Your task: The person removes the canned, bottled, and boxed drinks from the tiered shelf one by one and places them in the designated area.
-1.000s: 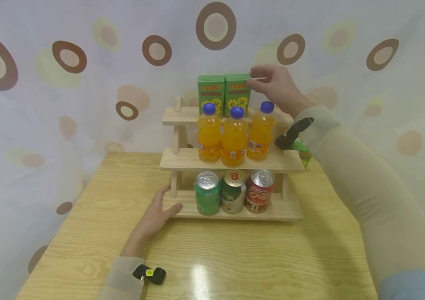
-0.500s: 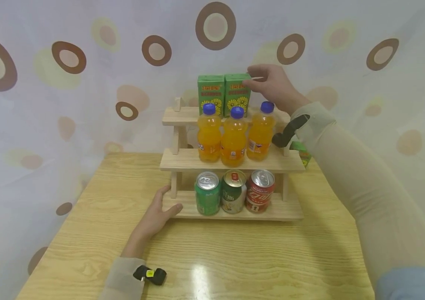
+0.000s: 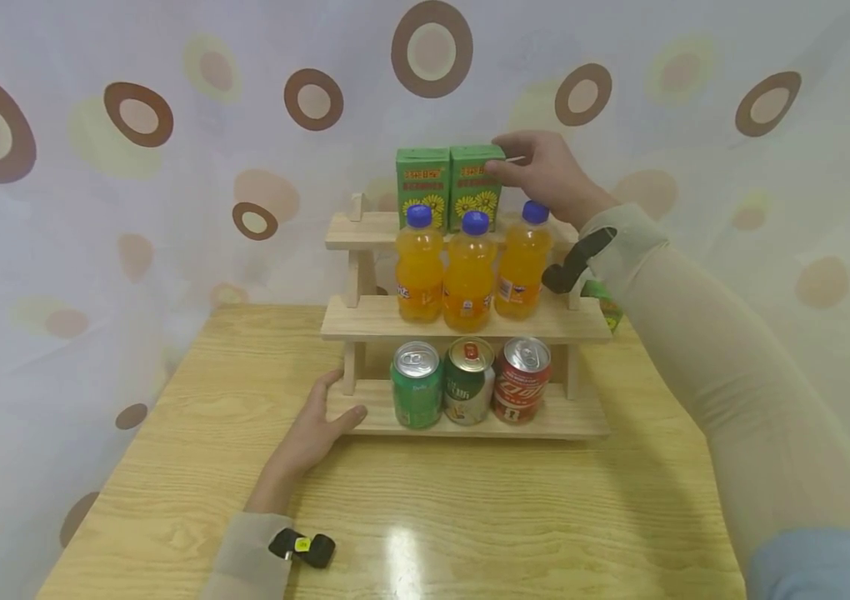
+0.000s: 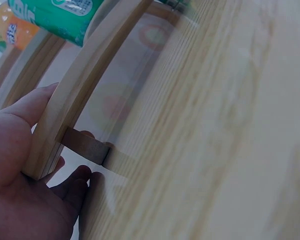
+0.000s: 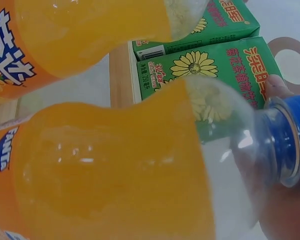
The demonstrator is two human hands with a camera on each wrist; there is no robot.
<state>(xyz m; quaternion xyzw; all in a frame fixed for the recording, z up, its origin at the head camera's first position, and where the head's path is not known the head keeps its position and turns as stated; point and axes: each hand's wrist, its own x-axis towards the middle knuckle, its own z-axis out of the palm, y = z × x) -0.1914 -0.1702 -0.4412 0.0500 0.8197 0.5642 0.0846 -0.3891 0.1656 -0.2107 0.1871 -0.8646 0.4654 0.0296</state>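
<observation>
A three-tier wooden display rack (image 3: pixel 346 321) stands on the table. My left hand (image 3: pixel 312 433) grips the left end of its bottom shelf (image 4: pixel 65 105), thumb on top and fingers underneath. On the top shelf two green drink cartons with yellow flowers stand side by side. My right hand (image 3: pixel 548 171) holds the right carton (image 3: pixel 476 187) by its upper right edge, thumb on the front face; the fingers behind are hidden. In the right wrist view an orange soda bottle (image 5: pixel 110 165) partly covers that hand and the carton (image 5: pixel 225 65). The left carton (image 3: pixel 422 183) touches its neighbour.
Three orange soda bottles (image 3: pixel 468 279) with blue caps stand on the middle shelf, close below my right wrist. A green can (image 3: pixel 417 392), a green-and-white can (image 3: pixel 468 387) and a red can (image 3: pixel 521 385) fill the bottom shelf's middle. Another green carton (image 3: pixel 608 307) sits behind the rack's right side.
My right hand has shifted slightly left, and its thumb now lies over the front of the right carton. My left hand stays on the bottom shelf.
</observation>
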